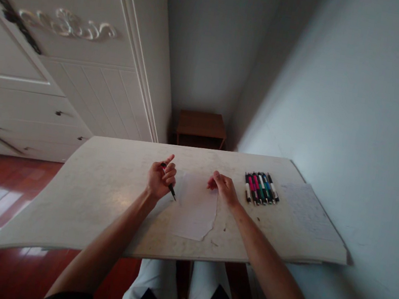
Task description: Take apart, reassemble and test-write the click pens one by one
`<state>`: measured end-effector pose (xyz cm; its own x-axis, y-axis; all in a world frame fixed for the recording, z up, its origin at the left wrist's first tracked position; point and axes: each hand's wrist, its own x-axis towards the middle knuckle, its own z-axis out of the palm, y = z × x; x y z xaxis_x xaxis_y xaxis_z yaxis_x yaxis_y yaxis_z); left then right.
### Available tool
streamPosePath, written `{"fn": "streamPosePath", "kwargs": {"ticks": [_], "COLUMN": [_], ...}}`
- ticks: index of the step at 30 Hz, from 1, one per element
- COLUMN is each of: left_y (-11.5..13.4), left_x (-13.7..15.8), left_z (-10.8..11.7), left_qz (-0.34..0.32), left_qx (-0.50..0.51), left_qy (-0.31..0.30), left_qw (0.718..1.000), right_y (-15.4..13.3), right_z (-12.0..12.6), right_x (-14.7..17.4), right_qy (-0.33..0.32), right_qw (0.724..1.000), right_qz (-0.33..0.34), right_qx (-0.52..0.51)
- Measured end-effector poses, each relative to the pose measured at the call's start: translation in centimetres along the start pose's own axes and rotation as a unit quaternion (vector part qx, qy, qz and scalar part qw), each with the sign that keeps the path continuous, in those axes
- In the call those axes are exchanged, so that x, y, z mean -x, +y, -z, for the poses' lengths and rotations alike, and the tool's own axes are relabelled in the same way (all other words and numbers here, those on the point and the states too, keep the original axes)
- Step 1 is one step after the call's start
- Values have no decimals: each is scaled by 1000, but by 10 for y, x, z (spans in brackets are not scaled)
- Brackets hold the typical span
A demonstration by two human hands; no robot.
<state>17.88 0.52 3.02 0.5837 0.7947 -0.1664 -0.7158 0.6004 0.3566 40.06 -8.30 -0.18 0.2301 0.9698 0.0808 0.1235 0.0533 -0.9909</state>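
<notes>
My left hand (161, 180) is closed around a dark pen (172, 192), its tip pointing down and toward me beside the left edge of the paper; one finger stretches out forward. A blank sheet of white paper (193, 214) with a torn lower right corner lies on the table. Over the sheet's upper right edge is my right hand (223, 187), fingers curled together; whatever is inside them, if anything, is hidden. Just right of that hand, several pens (261, 189) with black, pink, green, blue and white barrels lie side by side in a row.
The white table (99, 194) has small dark marks near its front edge. A written-on sheet (308, 208) lies at its right end by the wall (376, 121). Beyond the table stand a brown wooden stand (202, 124) and, at left, a white cabinet (70, 85).
</notes>
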Motion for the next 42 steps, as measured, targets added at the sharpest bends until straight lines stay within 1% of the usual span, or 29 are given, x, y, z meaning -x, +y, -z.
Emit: {"fn": "streamPosePath", "kwargs": {"ticks": [8,11,15,18,22,28,30,33,36,39,42], "left_y": [-1,-7,-25,-38,-45,-49,-50,-49,-45,-42,-40], "left_x": [5,10,13,9,-4,-23,-30,-36,-38,-37,-37], "left_z": [-1,-10,-25,-27,-26,-36,-34,-26,-19,-17,-17], "left_qz": [27,13,-4,-18,-52,-54,-61,-75,-69,-63,-59], "left_qx": [-39,-39,-48,-53,-53,-63,-62,-50,-28,-8,-1], "left_qy": [-37,-39,-19,3,19,8,12,27,21,12,16], "left_qw": [998,998,999,998,997,997,996,996,997,998,998], "right_y": [-11,-14,-14,-12,-11,-11,-9,-6,-5,-5,-4], "right_z": [-2,-4,-7,-10,-11,-10,-9,-8,-7,-6,-5], "right_x": [4,5,8,9,8,6,4,3,3,3,4], "right_qy": [-12,-29,-52,-62,-62,-35,-31,-23,-13,-11,-13], "right_qw": [1000,999,997,996,995,994,994,994,994,994,996], "right_qz": [18,36,51,48,46,39,32,16,6,5,10], "right_qx": [3,-9,-30,-42,-57,-94,-102,-108,-110,-108,-92]}}
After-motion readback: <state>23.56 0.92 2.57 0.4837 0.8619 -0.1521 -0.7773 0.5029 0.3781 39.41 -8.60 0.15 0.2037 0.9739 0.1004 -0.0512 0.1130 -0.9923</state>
